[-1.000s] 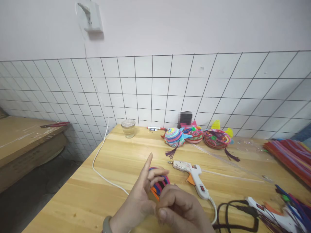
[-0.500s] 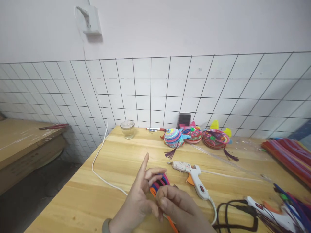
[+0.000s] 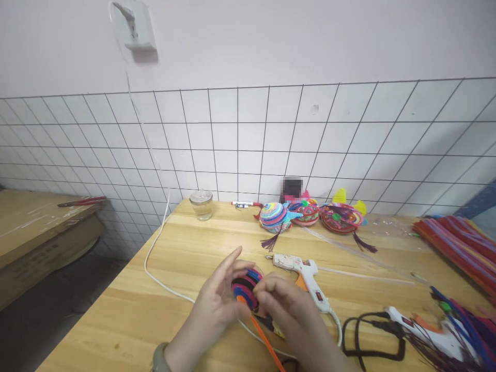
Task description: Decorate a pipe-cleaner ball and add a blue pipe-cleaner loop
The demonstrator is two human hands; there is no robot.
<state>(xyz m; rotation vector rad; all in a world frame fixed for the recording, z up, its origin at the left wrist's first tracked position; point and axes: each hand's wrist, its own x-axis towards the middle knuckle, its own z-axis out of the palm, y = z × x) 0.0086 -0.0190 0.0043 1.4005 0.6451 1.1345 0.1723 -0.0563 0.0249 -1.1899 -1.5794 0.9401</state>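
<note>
Wall of white tiles (image 3: pixel 248 137) stands behind a light wooden table (image 3: pixel 127 310). Above it, the left hand (image 3: pixel 220 297) holds a round, striped, fuzzy piece (image 3: pixel 244 285) between thumb and curved fingers; the right hand (image 3: pixel 289 304) has its thumb and forefinger pinched together at the piece's right edge, what lies between them hidden. Three colourful ornaments (image 3: pixel 274 216) sit in a row at the back. A white glue gun (image 3: pixel 309 276) lies just beyond the right hand, nozzle leftward. A glass cup (image 3: pixel 202 206) stands near the far left corner. An orange strip (image 3: pixel 265 341) slants down from the left thumb.
</note>
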